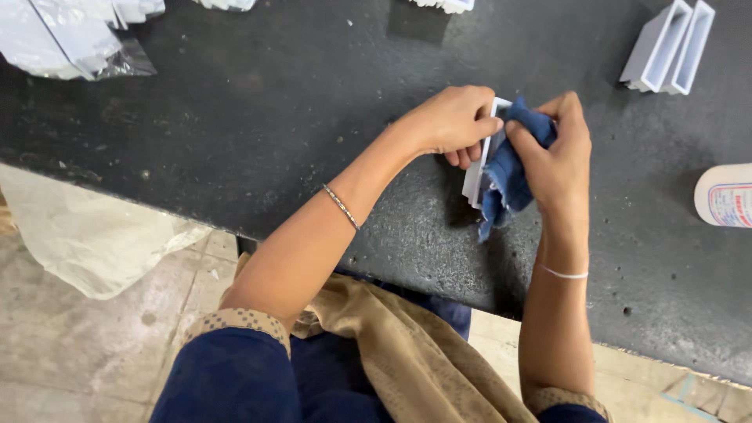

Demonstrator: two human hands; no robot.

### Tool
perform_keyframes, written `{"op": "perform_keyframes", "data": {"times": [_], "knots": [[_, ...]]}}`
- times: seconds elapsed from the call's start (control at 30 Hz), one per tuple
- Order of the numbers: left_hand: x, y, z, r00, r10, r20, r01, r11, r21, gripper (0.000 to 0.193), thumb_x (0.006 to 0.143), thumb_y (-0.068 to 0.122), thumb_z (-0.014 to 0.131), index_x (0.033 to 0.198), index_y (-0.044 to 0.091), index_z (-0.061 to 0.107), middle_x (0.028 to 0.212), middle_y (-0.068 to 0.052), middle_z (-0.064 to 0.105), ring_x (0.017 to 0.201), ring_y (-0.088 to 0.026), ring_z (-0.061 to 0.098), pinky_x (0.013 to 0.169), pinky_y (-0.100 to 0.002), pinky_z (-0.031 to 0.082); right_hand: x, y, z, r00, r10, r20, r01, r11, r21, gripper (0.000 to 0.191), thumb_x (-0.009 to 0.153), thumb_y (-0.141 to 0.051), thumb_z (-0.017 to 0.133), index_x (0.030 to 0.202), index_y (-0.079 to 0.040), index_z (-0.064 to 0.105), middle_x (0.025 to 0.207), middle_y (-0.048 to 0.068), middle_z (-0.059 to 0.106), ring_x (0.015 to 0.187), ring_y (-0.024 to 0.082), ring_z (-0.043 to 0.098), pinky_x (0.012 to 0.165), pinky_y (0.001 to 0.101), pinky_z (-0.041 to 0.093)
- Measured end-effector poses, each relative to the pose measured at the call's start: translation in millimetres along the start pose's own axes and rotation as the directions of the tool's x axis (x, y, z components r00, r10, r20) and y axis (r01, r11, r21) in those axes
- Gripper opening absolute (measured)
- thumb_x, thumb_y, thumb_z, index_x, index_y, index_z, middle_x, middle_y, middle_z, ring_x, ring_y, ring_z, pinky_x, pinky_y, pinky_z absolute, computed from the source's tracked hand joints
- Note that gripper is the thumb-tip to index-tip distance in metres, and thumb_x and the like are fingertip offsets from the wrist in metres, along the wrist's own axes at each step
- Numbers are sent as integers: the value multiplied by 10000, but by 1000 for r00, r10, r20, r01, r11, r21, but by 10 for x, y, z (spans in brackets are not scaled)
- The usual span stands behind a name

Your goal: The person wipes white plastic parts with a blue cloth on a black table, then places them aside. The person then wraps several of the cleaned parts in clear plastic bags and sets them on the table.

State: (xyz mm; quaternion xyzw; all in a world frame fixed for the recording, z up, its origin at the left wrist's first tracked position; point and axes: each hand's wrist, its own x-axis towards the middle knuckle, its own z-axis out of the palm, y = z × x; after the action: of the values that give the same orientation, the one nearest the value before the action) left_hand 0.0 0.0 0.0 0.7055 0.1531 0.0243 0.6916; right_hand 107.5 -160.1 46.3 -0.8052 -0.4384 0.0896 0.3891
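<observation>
My left hand [450,121] grips a small white rectangular frame piece [476,176] and holds it on edge on the dark stone worktop [258,117]. My right hand [552,153] presses a blue cloth [505,184] against that piece, with the cloth bunched under the fingers and hanging down below. Most of the white piece is hidden behind the cloth and my hands. A thin bracelet sits on my left wrist and a white band on my right forearm.
Two white open rectangular frames [670,48] stand at the back right. A white round container [724,196] lies at the right edge. Plastic-wrapped white parts [66,35] sit at the back left. A pale sack [94,235] lies on the floor below the worktop edge.
</observation>
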Motion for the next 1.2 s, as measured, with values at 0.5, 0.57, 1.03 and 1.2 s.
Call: {"op": "perform_keyframes", "data": {"times": [0.5,0.57,1.03,1.2], "knots": [[61,-10,-63,996,-4,-89,4,1000,1,381,1012,370,533,900,12,601,662,-115,728,482,-169,719,405,-300,592,207,652,-288,910,-242,-338,148,949,-279,234,985,24,777,1031,3,548,1012,86,629,950,178,623,875,343,524],[31,19,-97,991,-5,-136,11,999,47,430,1028,401,492,882,14,610,646,-108,722,469,-162,715,391,-288,581,161,824,-439,909,-173,-379,92,971,-221,264,997,8,781,1056,-3,524,988,79,618,925,161,604,866,331,525],[-59,-15,-310,854,216,-474,-140,972,191,159,957,126,528,1078,74,618,777,-32,760,517,-120,678,517,-290,560,39,1249,-493,879,-138,-456,134,990,-41,203,952,40,724,1030,22,538,960,55,592,894,113,541,867,270,507],[-49,-78,-313,814,298,-499,-182,946,268,171,986,138,580,1142,84,623,860,-25,767,533,-107,672,512,-272,542,-6,1111,-474,865,-187,-467,200,979,-21,193,941,62,704,1044,36,543,968,74,618,902,124,569,870,282,505]]}}
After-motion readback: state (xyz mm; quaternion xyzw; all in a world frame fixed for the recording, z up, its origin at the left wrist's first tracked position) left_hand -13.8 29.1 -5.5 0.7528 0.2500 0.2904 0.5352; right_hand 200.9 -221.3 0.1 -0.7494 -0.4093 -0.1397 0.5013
